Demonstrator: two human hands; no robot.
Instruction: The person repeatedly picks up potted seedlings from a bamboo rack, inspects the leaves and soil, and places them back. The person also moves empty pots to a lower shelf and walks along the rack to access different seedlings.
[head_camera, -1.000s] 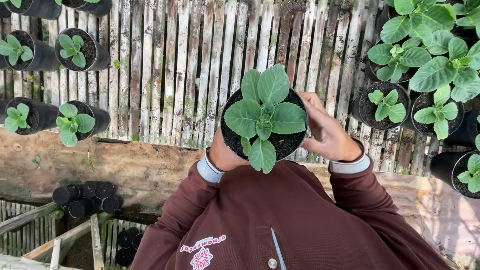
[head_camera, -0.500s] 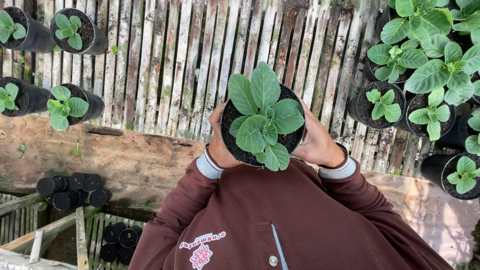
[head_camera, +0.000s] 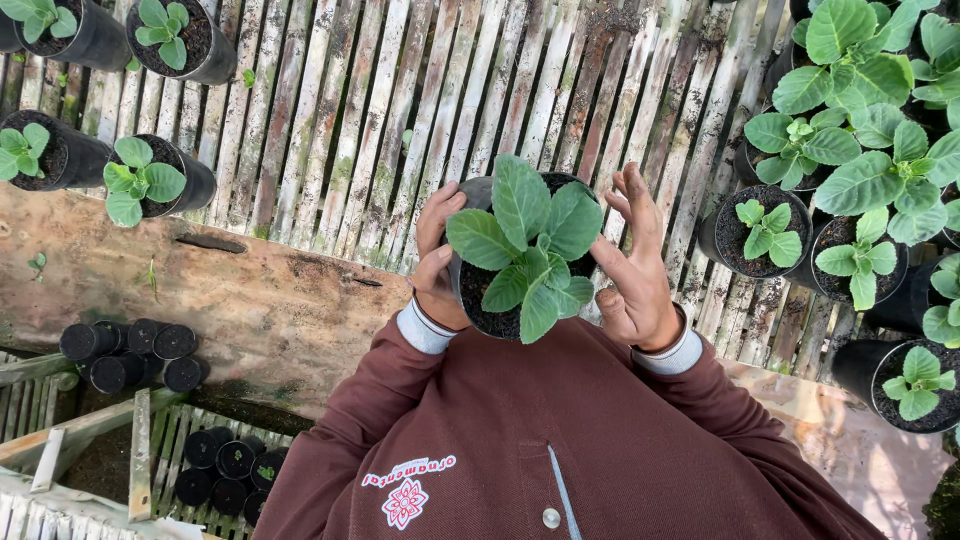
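Crowding seedling pot (head_camera: 520, 262) — potted plants (head_camera: 850, 160) perhaps

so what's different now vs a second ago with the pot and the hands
The right hand has let go of the potted seedling: it was cupped on the pot's side, and now its fingers are spread open just beside the pot. The pot has tipped a little toward the left hand, which keeps its grip on the rim. The slatted bench and the other black pots of seedlings stayed in place.
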